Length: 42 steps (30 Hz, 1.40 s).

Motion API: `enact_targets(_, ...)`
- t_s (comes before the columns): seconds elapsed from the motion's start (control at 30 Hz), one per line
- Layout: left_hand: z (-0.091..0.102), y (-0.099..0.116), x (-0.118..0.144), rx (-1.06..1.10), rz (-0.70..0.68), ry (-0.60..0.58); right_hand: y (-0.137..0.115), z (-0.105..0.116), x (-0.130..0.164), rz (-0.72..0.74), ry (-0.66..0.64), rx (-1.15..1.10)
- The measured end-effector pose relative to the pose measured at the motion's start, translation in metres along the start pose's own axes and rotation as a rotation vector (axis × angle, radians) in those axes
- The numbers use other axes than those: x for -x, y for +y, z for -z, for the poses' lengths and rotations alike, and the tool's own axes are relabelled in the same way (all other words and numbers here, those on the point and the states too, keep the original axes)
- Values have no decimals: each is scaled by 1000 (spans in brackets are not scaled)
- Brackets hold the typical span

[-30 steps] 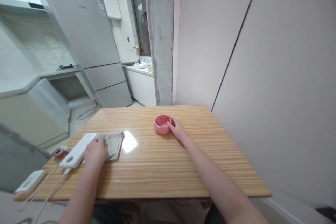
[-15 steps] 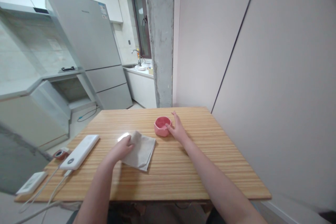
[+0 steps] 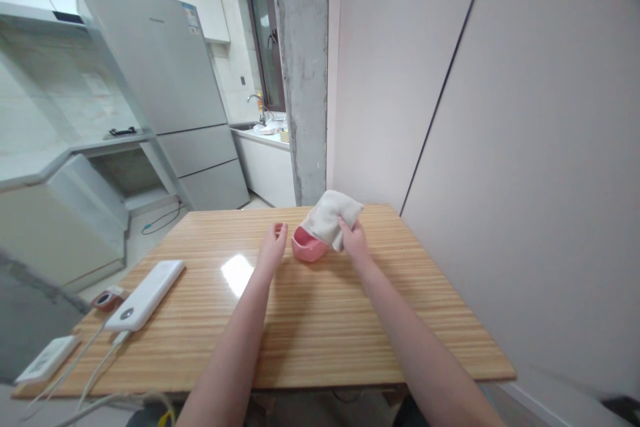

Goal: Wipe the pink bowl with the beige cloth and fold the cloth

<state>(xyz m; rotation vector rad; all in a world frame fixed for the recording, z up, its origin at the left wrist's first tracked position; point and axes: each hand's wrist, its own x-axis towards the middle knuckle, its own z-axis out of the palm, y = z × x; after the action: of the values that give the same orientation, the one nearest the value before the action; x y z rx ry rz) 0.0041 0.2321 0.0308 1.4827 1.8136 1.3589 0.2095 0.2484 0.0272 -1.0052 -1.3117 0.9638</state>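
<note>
A folded light-grey cloth [image 3: 331, 215] is pinched in my right hand [image 3: 353, 238], the thumb lying on its near face. It hangs over the right and back part of a pink bowl [image 3: 309, 252] with an angular rim, hiding much of the opening. Just left of the bowl is my left hand [image 3: 274, 245], its fingers loosely bent with a gap to the thumb and nothing held. That hand looks close to the bowl's side but apart from it.
On the left of the wooden table [image 3: 350, 333] lie a white power bank [image 3: 146, 295] with cables, a reddish-brown round item [image 3: 107, 299] and a flat white box [image 3: 47, 359]. Behind the table stand a concrete pillar [image 3: 303, 80] and a fridge [image 3: 155, 67].
The cloth has gone from the table under my left hand to my right hand over the bowl. My left hand has let go and moved to the bowl's left; my right hand has left the rim.
</note>
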Motion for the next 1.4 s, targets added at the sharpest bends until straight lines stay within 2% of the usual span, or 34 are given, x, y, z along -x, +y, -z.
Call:
enact_targets(0.03,-9,-8,2,-19,38,-38,1,1,-1,149,30,145)
enact_targets(0.07,-17,-15,5,-49,46,-84,1,1,0,275,-2,296)
enact_targets(0.1,-24,-20,8,-76,24,-125,2,-2,3,371,-99,445)
enact_targets(0.17,-31,-25,15,-124,-44,-177,3,-11,13,460,-350,689)
enact_targets(0.23,-33,-26,18,-140,-70,-177,2,-24,24,471,-472,879)
enact_targets(0.33,-34,-25,18,-78,2,-143,0,-42,35,352,-456,1125)
enact_targets(0.4,-35,-26,16,51,54,-134,-1,-47,35,251,-454,1222)
enact_targets(0.5,-41,-22,17,334,91,-87,0,-46,32,228,-482,1191)
enact_targets(0.57,-48,-16,23,543,129,-15,0,-44,31,230,-470,1138)
enact_targets(0.63,-57,-7,33,759,214,36,0,-46,35,196,-416,1122)
enact_targets(0.7,-65,2,42,945,308,38,0,-50,40,160,-347,1117)
enact_targets(0.77,-67,7,48,1030,378,33,0,-56,44,158,-329,1086)
enact_targets(0.87,-59,5,43,889,383,103,4,-57,43,233,-433,1013)
enact_targets(1.0,-37,-4,25,503,174,172,5,-43,31,373,-618,978)
enact_targets(1.07,-30,-5,19,408,69,165,4,-37,27,459,-624,964)
enact_targets(1.1,-29,-4,18,391,38,155,4,-36,27,488,-589,965)
enact_targets(1.17,-33,-3,20,422,46,122,5,-39,29,484,-477,988)
enact_targets(1.27,-49,-3,31,626,165,69,11,-50,34,350,-358,978)
enact_targets(1.33,-59,-2,37,755,223,51,17,-56,36,309,-325,880)
enact_targets(1.4,-62,-1,40,765,256,66,20,-57,35,352,-343,771)
